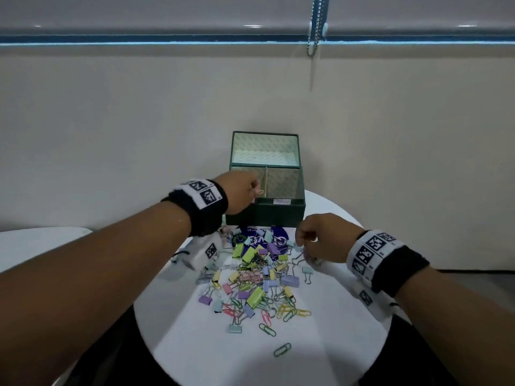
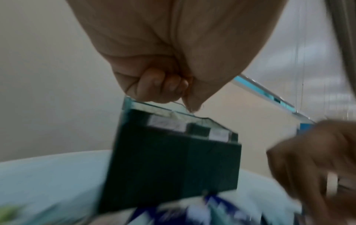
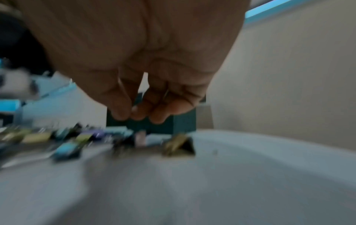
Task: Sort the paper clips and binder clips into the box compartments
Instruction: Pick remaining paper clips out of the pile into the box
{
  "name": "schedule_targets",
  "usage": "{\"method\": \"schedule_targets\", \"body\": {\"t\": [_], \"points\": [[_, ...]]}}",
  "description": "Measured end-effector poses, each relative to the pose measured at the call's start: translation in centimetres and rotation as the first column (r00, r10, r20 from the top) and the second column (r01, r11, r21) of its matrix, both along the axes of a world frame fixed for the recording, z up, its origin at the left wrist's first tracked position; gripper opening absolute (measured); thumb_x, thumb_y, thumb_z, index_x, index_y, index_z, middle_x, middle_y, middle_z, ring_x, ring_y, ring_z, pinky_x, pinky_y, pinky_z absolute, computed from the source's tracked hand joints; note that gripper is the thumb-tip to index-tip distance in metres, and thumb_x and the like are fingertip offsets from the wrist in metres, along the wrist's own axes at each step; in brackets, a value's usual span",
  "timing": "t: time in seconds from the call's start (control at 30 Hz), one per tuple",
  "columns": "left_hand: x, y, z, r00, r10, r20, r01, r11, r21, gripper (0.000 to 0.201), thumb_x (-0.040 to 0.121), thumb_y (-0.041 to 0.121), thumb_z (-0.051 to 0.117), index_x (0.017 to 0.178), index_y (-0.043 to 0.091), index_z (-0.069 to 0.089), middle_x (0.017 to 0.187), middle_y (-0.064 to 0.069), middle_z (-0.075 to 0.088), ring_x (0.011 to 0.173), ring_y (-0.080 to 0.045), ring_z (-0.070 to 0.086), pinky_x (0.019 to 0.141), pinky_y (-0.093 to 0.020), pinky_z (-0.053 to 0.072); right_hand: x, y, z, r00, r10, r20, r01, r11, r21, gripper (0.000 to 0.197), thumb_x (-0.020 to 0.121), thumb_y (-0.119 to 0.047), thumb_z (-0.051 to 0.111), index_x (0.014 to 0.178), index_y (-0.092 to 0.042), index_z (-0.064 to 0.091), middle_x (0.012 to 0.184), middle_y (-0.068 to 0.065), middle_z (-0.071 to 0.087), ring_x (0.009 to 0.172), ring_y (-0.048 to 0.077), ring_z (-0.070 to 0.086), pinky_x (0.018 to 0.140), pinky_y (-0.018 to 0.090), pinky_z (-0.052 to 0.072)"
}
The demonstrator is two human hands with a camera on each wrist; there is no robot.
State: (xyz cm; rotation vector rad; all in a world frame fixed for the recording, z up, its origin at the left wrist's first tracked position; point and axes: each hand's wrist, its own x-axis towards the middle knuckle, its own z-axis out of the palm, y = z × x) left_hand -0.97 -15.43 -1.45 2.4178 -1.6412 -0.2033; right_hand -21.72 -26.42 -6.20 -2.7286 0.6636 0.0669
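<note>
Overhead, paper clip (image 1: pixel 65 192) in left hand (image 1: pixel 239 195)

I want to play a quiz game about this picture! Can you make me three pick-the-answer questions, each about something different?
1. Where is the left hand?
A. Over the box's left compartment
B. Flat on the table
C. Under the table

2. What colour is the outside of the box?
A. Red
B. Dark green
C. Yellow

3. How is the box lid?
A. Shut
B. Lying on the table
C. Standing open

Answers:
1. A, its fingers pinch a paper clip above the left compartment, beside the divider.
2. B, its front wall is dark green.
3. C, the lid stands up behind the compartments.
</note>
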Motion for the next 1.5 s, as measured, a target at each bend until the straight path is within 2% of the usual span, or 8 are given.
{"method": "schedule_targets", "body": {"t": [0.23, 0.5, 0.7, 0.83, 0.97, 1.07, 1.2, 1.5], "points": [[-3.3, -6.9, 1.1, 0.997, -0.008, 0.078, 0.001, 0.996, 0.088, 0.022, 0.102, 0.021, 0.052, 0.116, 0.01, 0.065, 0.114, -0.005, 0.067, 0.088, -0.018, 0.055, 0.069, -0.023, 0.037, 0.8, 1.9, -0.7, 0.997, 0.007, 0.079, -0.017, 0.991, 0.131, 0.02, 0.082, -0.015, 0.06, 0.085, -0.03, 0.073, 0.088, -0.017, 0.068, 0.087, 0.008, 0.062, 0.08, 0.028, 0.055], [-3.1, -7.6, 1.2, 0.996, -0.048, 0.073, 0.035, 0.985, 0.168, 0.042, 0.101, 0.007, 0.046, 0.142, 0.015, 0.051, 0.144, -0.006, 0.053, 0.127, -0.024, 0.053, 0.102, -0.03, 0.041, 1.9, 2.4, -1.2, 0.998, 0.038, 0.06, -0.046, 0.988, 0.145, 0.025, 0.081, -0.01, 0.055, 0.087, -0.027, 0.072, 0.087, -0.013, 0.07, 0.086, 0.012, 0.064, 0.078, 0.027, 0.054], [-3.1, -2.9, 2.4, 0.997, -0.079, -0.001, 0.079, 0.992, -0.095, 0.021, 0.099, 0.016, 0.051, 0.113, 0.022, 0.065, 0.114, 0.003, 0.066, 0.098, -0.013, 0.061, 0.083, -0.025, 0.047, 2.8, 4.3, -1.4, 0.989, 0.121, 0.088, -0.132, 0.983, 0.125, 0.013, 0.083, -0.028, 0.068, 0.075, -0.026, 0.059, 0.08, -0.009, 0.066, 0.079, 0.017, 0.063, 0.075, 0.03, 0.055], [-4.2, 4.2, 1.5, 0.978, -0.207, 0.012, 0.206, 0.975, 0.085, 0.004, 0.094, 0.031, 0.061, 0.096, 0.031, 0.065, 0.09, 0.013, 0.064, 0.079, -0.003, 0.059, 0.072, -0.023, 0.048, 2.8, 4.5, -1.3, 0.987, 0.152, 0.043, -0.157, 0.977, 0.145, 0.026, 0.075, -0.052, 0.079, 0.083, -0.031, 0.066, 0.074, -0.012, 0.06, 0.072, 0.01, 0.059, 0.071, 0.031, 0.053], [-4.2, 8.6, -1.0, 0.967, -0.253, -0.013, 0.242, 0.906, 0.346, 0.028, 0.091, 0.041, 0.065, 0.118, 0.04, 0.065, 0.104, 0.013, 0.06, 0.094, -0.007, 0.059, 0.086, -0.029, 0.05, 3.0, 4.6, -1.4, 0.985, 0.174, 0.0, -0.174, 0.984, 0.031, 0.023, 0.082, -0.04, 0.074, 0.103, -0.034, 0.067, 0.078, -0.014, 0.054, 0.079, 0.013, 0.057, 0.072, 0.029, 0.049], [-3.8, 9.4, -2.6, 0.974, -0.228, 0.014, 0.208, 0.91, 0.358, 0.041, 0.092, 0.037, 0.063, 0.131, 0.045, 0.057, 0.116, 0.009, 0.054, 0.106, -0.012, 0.055, 0.094, -0.032, 0.047, 2.8, 4.9, -1.0, 0.989, 0.147, 0.015, -0.147, 0.989, 0.021, 0.013, 0.084, -0.03, 0.068, 0.097, -0.031, 0.065, 0.08, -0.012, 0.058, 0.079, 0.012, 0.058, 0.073, 0.029, 0.052], [-3.1, 9.6, -4.1, 0.986, -0.155, 0.067, 0.136, 0.964, 0.23, 0.033, 0.093, 0.042, 0.06, 0.126, 0.043, 0.058, 0.118, 0.006, 0.048, 0.103, -0.014, 0.056, 0.091, -0.035, 0.05, 2.5, 5.5, -0.8, 0.982, 0.186, 0.022, -0.187, 0.98, 0.061, 0.008, 0.079, -0.023, 0.067, 0.078, -0.016, 0.063, 0.078, -0.004, 0.066, 0.078, 0.016, 0.062, 0.076, 0.037, 0.057], [-2.7, 9.7, -5.2, 0.996, -0.066, 0.054, 0.053, 0.974, 0.22, 0.019, 0.091, 0.038, 0.061, 0.108, 0.043, 0.07, 0.102, 0.009, 0.044, 0.097, -0.015, 0.053, 0.08, -0.031, 0.047, 2.5, 5.5, -1.6, 0.984, 0.178, -0.023, -0.176, 0.982, 0.062, 0.013, 0.087, -0.032, 0.062, 0.082, -0.028, 0.072, 0.086, -0.014, 0.071, 0.08, 0.005, 0.066, 0.08, 0.038, 0.059]]}}
